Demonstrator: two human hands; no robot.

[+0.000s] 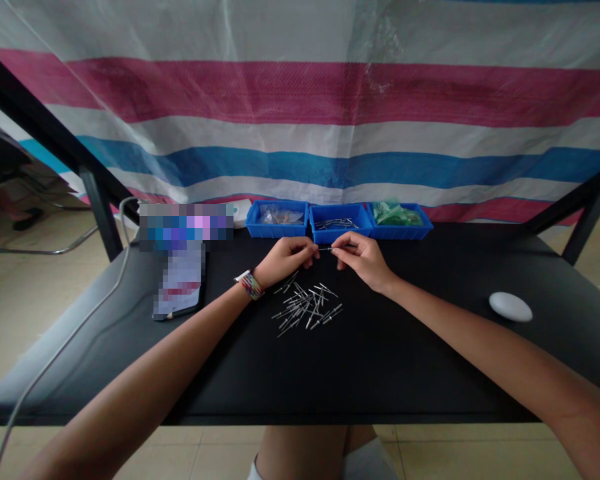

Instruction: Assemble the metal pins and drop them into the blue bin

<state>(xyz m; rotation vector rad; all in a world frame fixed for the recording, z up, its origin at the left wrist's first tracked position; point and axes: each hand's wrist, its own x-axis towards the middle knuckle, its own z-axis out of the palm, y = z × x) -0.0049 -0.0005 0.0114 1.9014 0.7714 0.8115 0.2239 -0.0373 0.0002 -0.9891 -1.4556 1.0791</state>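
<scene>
The left hand (283, 259) and the right hand (361, 257) meet over the middle of a black tabletop (380, 360), fingertips almost touching. Both are pinched closed on one thin metal pin (329, 249), held level between them, the left at one end and the right at the other. The pin is small and its detail cannot be made out.

Just below the hands, nearer the person, a loose pile of similar metal pins (305, 307) lies scattered on the tabletop. The left wrist wears a beaded bracelet (251, 285).

Just beyond the hands, at the far edge of the tabletop, three blue trays stand side by side and touching. The left tray (277, 220) holds a clear bag, the middle tray (340, 223) holds more metal pins, and the right tray (401, 221) holds green items in a clear bag.

To the left of the hands a phone (180, 287) lies flat, its screen blurred out, with a white cable (70, 340) running off the left edge of the tabletop. Well apart to the right sits a white oval object (511, 307). Behind everything hangs a striped sheet (300, 100) in pink, white and blue.
</scene>
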